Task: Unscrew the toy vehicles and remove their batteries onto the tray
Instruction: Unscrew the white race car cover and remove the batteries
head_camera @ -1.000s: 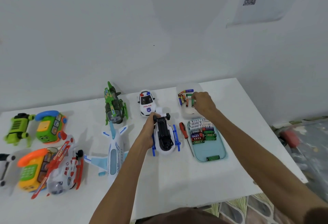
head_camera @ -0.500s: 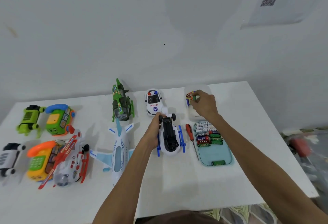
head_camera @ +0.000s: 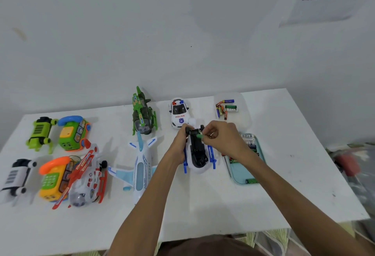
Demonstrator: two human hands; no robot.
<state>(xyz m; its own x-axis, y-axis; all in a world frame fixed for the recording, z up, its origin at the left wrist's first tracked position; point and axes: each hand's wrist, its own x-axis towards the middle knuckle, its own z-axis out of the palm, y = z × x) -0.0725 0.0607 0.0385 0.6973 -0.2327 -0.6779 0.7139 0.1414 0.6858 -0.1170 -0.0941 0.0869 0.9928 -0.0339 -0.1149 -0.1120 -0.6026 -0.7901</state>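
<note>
In the head view, the overturned white toy helicopter [head_camera: 197, 153] lies on the white table [head_camera: 203, 205], near its middle, with its black underside and open battery compartment facing up. The left hand [head_camera: 181, 141] grips the far end of its body from the left side, fingers curled around it. The right hand [head_camera: 222, 139] comes from the right and pinches a green battery [head_camera: 199, 136] between thumb and fingertips, right at the far end of the compartment. The two hands are close together over the toy. The light blue tray [head_camera: 240, 180] lies just beside the toy on the right and already holds a row of batteries [head_camera: 250, 144], partly hidden by the right wrist. I judge the toy to be light, hollow plastic that slides easily on the smooth table, so it needs a steady hold on the hull; the thin blue skids look fragile and are not a good place to grip. The battery is small, stiff and smooth, probably slippery, and it can roll, so a pinch on its sides near the middle seems safest.
</note>
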